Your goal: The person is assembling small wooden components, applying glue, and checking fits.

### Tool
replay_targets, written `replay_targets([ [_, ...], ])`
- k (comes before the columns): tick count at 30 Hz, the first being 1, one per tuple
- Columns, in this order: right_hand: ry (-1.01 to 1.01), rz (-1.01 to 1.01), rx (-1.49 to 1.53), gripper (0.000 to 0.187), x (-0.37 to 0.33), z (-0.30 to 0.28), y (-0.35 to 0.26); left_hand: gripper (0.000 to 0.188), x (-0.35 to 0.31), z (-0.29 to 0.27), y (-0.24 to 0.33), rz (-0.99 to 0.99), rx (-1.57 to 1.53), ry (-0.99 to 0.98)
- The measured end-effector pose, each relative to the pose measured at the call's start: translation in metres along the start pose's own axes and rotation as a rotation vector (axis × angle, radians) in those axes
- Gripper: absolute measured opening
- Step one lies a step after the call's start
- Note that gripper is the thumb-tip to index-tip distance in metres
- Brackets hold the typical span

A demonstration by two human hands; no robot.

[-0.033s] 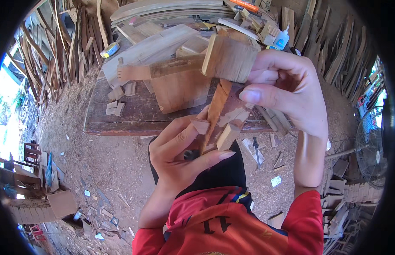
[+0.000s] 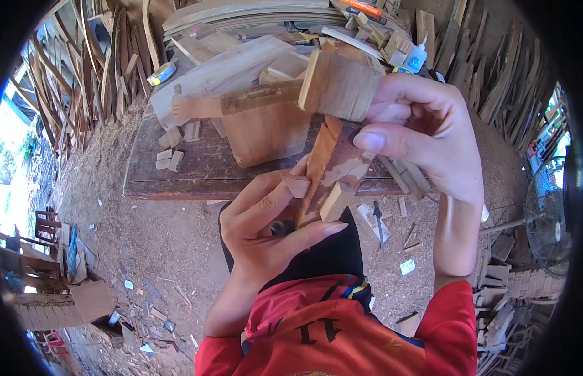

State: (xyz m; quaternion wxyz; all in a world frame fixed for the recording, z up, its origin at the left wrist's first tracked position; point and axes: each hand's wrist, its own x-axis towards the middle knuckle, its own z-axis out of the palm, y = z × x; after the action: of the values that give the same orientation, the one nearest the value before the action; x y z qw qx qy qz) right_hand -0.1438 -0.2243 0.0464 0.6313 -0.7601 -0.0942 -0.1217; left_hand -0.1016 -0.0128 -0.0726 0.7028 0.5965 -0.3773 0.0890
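Observation:
My left hand [image 2: 257, 216] is closed round the lower end of a reddish-brown wooden strip [image 2: 322, 160], fingers on one side and thumb on the other. Small pale wooden blocks [image 2: 336, 202] stick out from the strip beside my thumb and fingers. My right hand [image 2: 429, 128] grips a squarish wooden block [image 2: 339, 86] at the strip's upper end; its curled fingers are partly hidden behind the block. Left of this block is a tapered wooden block [image 2: 266, 125] with a narrow, notched wooden arm [image 2: 197, 107]. I cannot tell how these parts join.
A dark worktable [image 2: 197, 172] carries boards [image 2: 222, 69], small wood offcuts [image 2: 169, 160], a tape measure [image 2: 161, 74] and a white glue bottle [image 2: 416, 56]. Timber strips lean behind on both sides. A fan [image 2: 548, 216] stands at right; shavings and scraps litter the floor [image 2: 172, 250].

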Motion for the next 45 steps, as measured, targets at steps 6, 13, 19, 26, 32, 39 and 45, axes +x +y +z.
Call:
replay_targets([
  [6, 0.098, -0.060, 0.010, 0.034, -0.010, 0.005, 0.009, 0.055, 0.005, -0.005, -0.010, 0.018, -0.002, -0.063],
  [13, 0.062, -0.095, -0.020, 0.035, -0.017, 0.005, 0.015, 0.055, -0.002, 0.004, -0.012, -0.127, -0.227, -0.032],
  [19, 0.086, 0.002, -0.121, 0.052, -0.019, 0.008, 0.009, 0.062, -0.005, 0.009, -0.017, -0.260, -0.628, -0.013],
  [26, 0.112, -0.126, -0.315, 0.065, -0.019, 0.019, 0.002, 0.083, -0.007, 0.007, -0.021, -0.479, -0.925, -0.028],
  [32, 0.136, -0.272, -0.384, 0.061, -0.022, 0.032, 0.008, 0.091, -0.015, 0.009, -0.029, -0.556, -1.077, -0.034],
  [39, 0.122, -0.286, -0.417, 0.048, -0.024, 0.030, 0.008, 0.095, -0.014, 0.011, -0.031, -0.512, -1.157, -0.043],
  [45, 0.166, -0.271, -0.195, 0.033, -0.018, 0.029, 0.017, 0.099, -0.014, 0.014, -0.031, -0.497, -1.294, -0.110],
])
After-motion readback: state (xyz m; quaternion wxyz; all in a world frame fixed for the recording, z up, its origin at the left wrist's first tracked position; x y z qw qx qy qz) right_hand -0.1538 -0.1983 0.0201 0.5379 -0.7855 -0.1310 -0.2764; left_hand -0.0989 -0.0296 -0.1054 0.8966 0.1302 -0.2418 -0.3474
